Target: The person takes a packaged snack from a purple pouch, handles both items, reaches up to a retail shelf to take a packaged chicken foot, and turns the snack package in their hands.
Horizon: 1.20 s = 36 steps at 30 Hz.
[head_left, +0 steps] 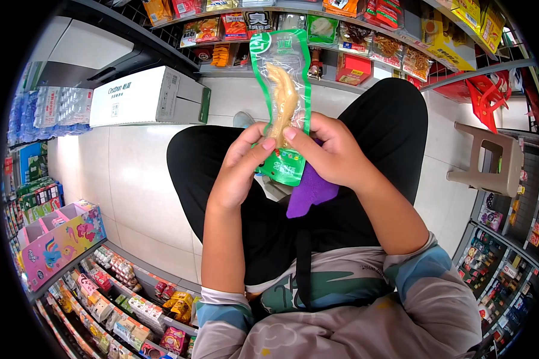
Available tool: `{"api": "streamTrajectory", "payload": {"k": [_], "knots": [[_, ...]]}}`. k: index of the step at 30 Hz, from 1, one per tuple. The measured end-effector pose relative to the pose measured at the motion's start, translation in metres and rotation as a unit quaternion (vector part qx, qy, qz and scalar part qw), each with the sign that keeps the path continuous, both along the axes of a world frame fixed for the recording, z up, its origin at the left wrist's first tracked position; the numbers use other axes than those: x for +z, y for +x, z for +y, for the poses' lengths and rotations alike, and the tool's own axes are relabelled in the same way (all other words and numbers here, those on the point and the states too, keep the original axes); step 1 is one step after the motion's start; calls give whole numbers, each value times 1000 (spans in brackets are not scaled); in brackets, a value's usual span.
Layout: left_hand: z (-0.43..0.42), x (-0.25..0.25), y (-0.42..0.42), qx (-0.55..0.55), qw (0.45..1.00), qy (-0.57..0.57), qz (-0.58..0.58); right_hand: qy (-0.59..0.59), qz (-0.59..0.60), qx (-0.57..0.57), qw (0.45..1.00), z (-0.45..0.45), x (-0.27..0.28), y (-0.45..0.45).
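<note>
Between both hands I hold a packaged chicken foot [283,96], upright above my lap. Its pouch is clear in the middle with green borders, and the pale yellow foot shows through. My left hand [245,161] grips the pouch's lower left edge, thumb on the front. My right hand [329,146] grips the lower right edge, its thumb pressed on the front too. The fingers behind the pouch are hidden. A purple cloth [311,194] hangs below my right hand, behind the pouch; what keeps it there is hidden.
Shelves of packaged snacks [323,30] stand ahead. A white carton [135,99] and bottled water packs [54,110] are at left. At right stands a beige stool [491,158]. Lower left, a pink display box [60,242] sits beside candy shelves [126,305].
</note>
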<state>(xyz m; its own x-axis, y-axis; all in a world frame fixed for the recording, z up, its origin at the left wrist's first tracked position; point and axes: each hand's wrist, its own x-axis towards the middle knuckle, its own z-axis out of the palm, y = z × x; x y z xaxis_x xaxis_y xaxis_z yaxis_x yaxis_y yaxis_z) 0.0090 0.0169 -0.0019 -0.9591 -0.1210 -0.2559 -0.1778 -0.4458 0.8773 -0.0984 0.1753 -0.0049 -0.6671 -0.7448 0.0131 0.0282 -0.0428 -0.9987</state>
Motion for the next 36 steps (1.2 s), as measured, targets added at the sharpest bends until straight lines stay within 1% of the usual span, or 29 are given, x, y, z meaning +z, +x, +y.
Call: {"api": "streamTrajectory", "payload": {"k": [3,5,7,9,10,12,17,22,24,25,27,31,36], "knots": [[0,2,0,6,1000,-10,-2,27,-26,10,999,2,-1,-2],[1,2,1,3,1000,-15,-9,18,-21,-3,1000,1,2,-2],[2,1,0,-23,999,-46,9,8,-16,-16,1000,-1,2,-2],[3,3,0,-31,998,-57,18,-9,-61,-65,996,-2,0,-1],[3,4,0,-39,996,-69,26,-8,-61,-66,996,-1,-1,-2],[3,3,0,-42,996,-73,29,-18,-107,-62,992,-1,-3,-3],[5,1,1,-37,995,-84,38,-34,-102,-67,992,-1,-4,0],[9,4,1,-31,990,-125,50,-27,-115,-70,991,-1,-1,-2],[9,1,1,-37,987,-144,59,-18,-68,-85,994,0,-3,-2],[9,0,1,-43,983,-162,67,-18,-68,-85,994,0,-2,-2],[9,-1,1,-45,981,-177,68,-6,9,-91,996,1,-1,-2],[10,-1,2,-48,974,-210,74,-8,30,-96,995,3,-1,-1],[9,-5,3,-58,974,-205,77,-14,-1,-86,996,3,0,-1]]}}
